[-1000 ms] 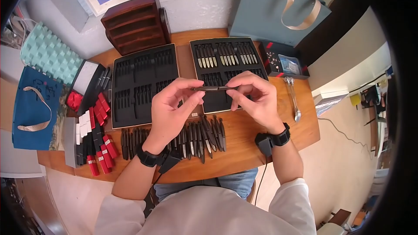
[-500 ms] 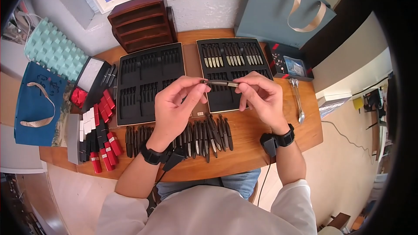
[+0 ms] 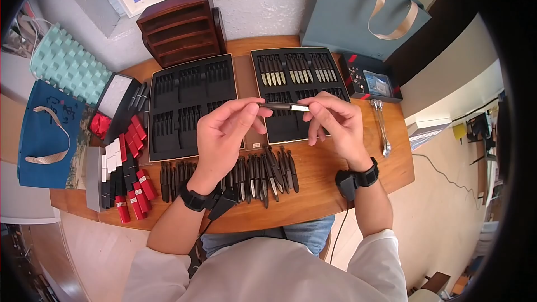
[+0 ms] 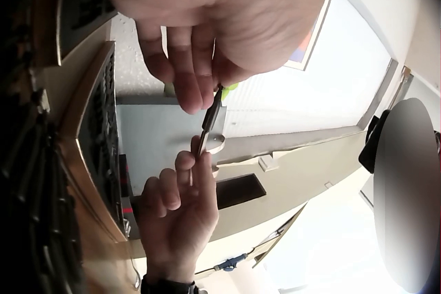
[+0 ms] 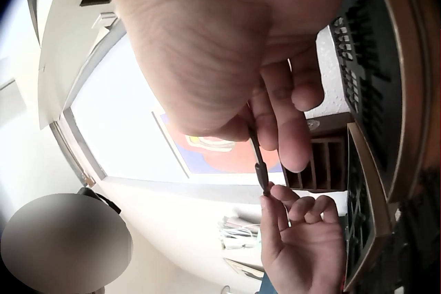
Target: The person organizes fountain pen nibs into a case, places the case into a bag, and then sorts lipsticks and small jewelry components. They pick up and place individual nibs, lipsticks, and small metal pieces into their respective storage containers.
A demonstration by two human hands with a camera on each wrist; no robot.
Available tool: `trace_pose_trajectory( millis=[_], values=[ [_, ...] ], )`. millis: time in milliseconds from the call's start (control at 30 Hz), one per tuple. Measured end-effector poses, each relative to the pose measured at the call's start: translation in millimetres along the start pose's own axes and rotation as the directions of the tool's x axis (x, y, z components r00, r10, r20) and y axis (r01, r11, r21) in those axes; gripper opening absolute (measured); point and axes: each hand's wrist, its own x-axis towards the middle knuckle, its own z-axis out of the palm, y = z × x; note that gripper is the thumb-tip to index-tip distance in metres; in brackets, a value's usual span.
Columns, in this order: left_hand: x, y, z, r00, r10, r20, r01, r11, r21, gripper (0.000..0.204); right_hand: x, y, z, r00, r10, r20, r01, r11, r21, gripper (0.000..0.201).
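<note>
In the head view, a small dark-handled knife (image 3: pixel 279 106) with a pale, shiny blade is held level between both hands, above the right case. My left hand (image 3: pixel 226 134) pinches its handle end between thumb and forefinger. The blade end is pinched by the fingertips of my right hand (image 3: pixel 335 126). From the left wrist, the same knife (image 4: pixel 211 116) spans the gap between the two hands. Below them, a row of similar knives (image 3: pixel 257 176) lies on the table's front part, partly hidden by the left forearm. The right case (image 3: pixel 291 96) holds several such knives in slots.
A left case (image 3: pixel 170 100) with a black slotted insert lies open beside the right one. Red, white and black small boxes (image 3: pixel 134 140) are heaped at left. Metal spoons or forks (image 3: pixel 381 128) lie at right, near a black tray (image 3: pixel 369 78). A wooden rack (image 3: pixel 182 28) stands behind.
The knife has turned about its length between the fingers, its blade now showing a bright flat face. Both hands stay over the right case; the head view shifted slightly.
</note>
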Motion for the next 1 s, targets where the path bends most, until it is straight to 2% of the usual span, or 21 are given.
trace_pose_trajectory(
  millis=[367,433,533,733,833,867,900,933,967,1000],
  values=[
    [-1,2,-2,0.999,0.030,0.045,-0.028,0.999,-0.035,0.028,1,3,-2,1.000,0.002,-0.002,-0.002,1.000,0.029,0.023],
    [-1,2,-1,0.998,0.034,0.046,-0.032,0.999,-0.033,0.028,0,2,0,0.996,-0.087,-0.017,0.087,0.996,0.022,0.020],
    [-2,1,-1,0.999,0.025,0.039,-0.023,0.999,-0.049,0.027,1,1,0,0.992,-0.127,-0.027,0.127,0.992,0.014,0.025],
    [-2,4,4,0.997,0.055,0.046,-0.055,0.999,0.000,0.029,2,1,-1,0.995,-0.099,-0.021,0.099,0.995,0.011,0.025],
    [-3,2,0,0.997,0.055,0.058,-0.052,0.997,-0.053,0.024,2,7,4,0.992,-0.108,-0.059,0.108,0.994,0.003,0.025],
    [-4,1,-2,1.000,0.022,0.006,-0.022,0.999,0.040,0.021,7,7,4,0.976,-0.216,0.043,0.220,0.955,-0.199,0.027],
    [-1,-4,4,1.000,-0.009,-0.023,0.011,0.994,0.110,0.018,5,3,-1,0.947,-0.286,0.145,0.321,0.856,-0.406,0.029],
    [-1,-8,4,0.999,-0.028,-0.039,0.035,0.981,0.191,0.015,1,-2,7,0.974,-0.199,0.110,0.227,0.862,-0.453,0.035],
    [-1,-9,4,0.999,-0.026,-0.025,0.031,0.983,0.179,0.015,-1,-8,10,0.961,-0.216,0.170,0.274,0.809,-0.521,0.034],
    [-1,-8,3,0.995,-0.100,-0.030,0.104,0.974,0.200,0.016,-3,-11,12,0.956,-0.211,0.202,0.288,0.793,-0.537,0.033]
  ],
)
